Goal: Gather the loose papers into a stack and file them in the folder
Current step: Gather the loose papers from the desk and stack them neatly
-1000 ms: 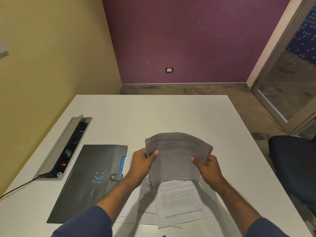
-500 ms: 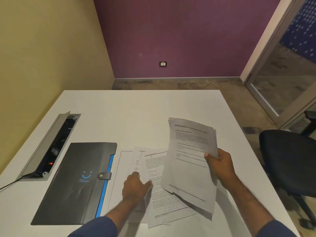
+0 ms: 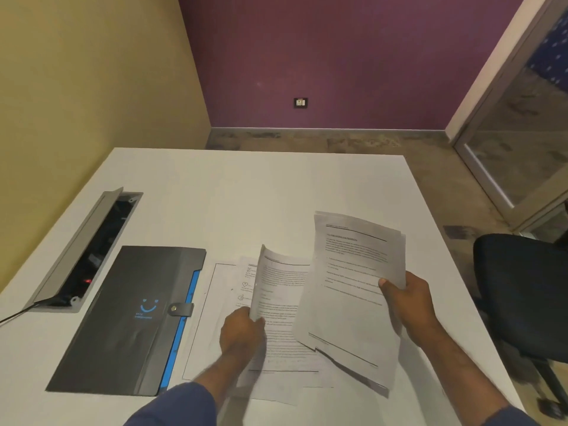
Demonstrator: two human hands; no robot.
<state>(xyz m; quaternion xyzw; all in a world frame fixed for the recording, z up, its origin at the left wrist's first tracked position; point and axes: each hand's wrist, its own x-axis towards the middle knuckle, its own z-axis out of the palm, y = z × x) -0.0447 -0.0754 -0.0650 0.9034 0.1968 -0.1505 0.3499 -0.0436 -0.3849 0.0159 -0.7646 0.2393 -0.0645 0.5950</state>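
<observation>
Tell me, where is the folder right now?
The folder lies closed on the table, left of the loose papers and the left hand, just right of the open cable box.

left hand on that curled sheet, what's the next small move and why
Probably lift that sheet clear and lay it against the stack in the right hand. The left hand pinches its lifted edge, more loose papers lie flat underneath, and the folder is shut, so gathering likely comes first.
</observation>
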